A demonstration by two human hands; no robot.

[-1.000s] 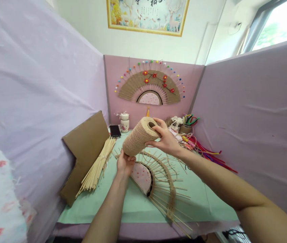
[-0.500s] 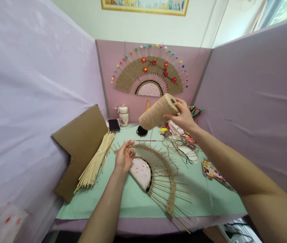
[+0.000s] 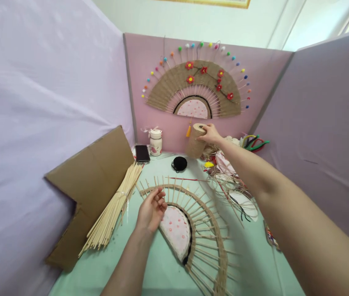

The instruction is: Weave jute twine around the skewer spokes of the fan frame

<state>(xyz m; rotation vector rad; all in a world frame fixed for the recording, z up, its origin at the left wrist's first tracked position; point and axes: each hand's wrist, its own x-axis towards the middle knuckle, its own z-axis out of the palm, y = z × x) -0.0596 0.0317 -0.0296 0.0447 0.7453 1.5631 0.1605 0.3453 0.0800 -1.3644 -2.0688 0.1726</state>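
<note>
Gripped at its top end, a spool of brown twine [image 3: 196, 142] is in my right hand [image 3: 210, 134], near the back panel; it stands nearly upright. My left hand [image 3: 152, 209] is over the left part of a half-round stick fan frame [image 3: 222, 246], palm turned up and fingers loosely curled and apart, with nothing seen in them. The frame lies on the green table, its thin sticks spreading out from a pink-spotted white half-circle [image 3: 177, 234] edged in black. A woven twine band crosses the sticks near their outer ends.
A finished fan [image 3: 168, 82] with red flowers hangs on the pink panel. At left lie a stick bundle [image 3: 113, 207] and folded cardboard [image 3: 94, 176]. Behind are a white jar [image 3: 155, 142], a black phone [image 3: 143, 153] and black yarn [image 3: 180, 163]. Loose twine [image 3: 233, 185] tangles at right.
My right hand has carried the twine spool away toward the back panel and turned it from tilted to nearly upright. My left hand stays by the fan frame; the view has tipped down.
</note>
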